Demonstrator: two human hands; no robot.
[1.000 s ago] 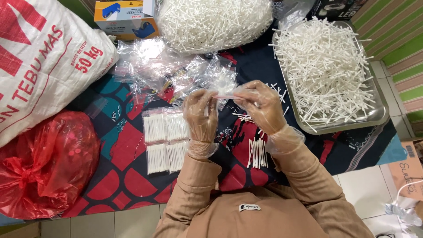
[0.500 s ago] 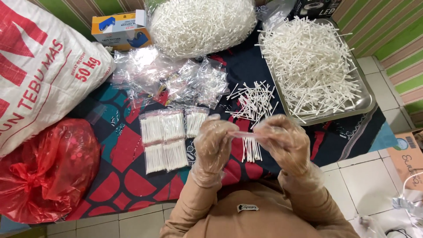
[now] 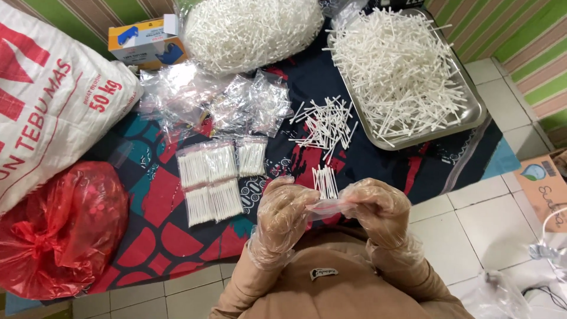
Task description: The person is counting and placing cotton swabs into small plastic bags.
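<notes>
Both my hands wear thin clear plastic gloves. My left hand (image 3: 282, 214) and my right hand (image 3: 379, 211) pinch the two ends of a small clear plastic bag (image 3: 331, 205), held close to my chest above the cloth's near edge. Just beyond the bag lies a small aligned bundle of white cotton swabs (image 3: 324, 180). Farther off is a loose scatter of swabs (image 3: 325, 123). Several filled swab packets (image 3: 217, 172) lie in rows left of my hands.
A metal tray (image 3: 469, 115) heaped with swabs sits at the back right. A big clear bag of swabs (image 3: 251, 29), empty clear bags (image 3: 212, 100), a blue and yellow box (image 3: 144, 40), a white sack (image 3: 50, 97) and a red plastic bag (image 3: 56, 227) surround the patterned cloth (image 3: 156, 230).
My hands have drawn back toward my body with the small bag, uncovering the loose swabs and one more filled packet. The view has tilted downward.
</notes>
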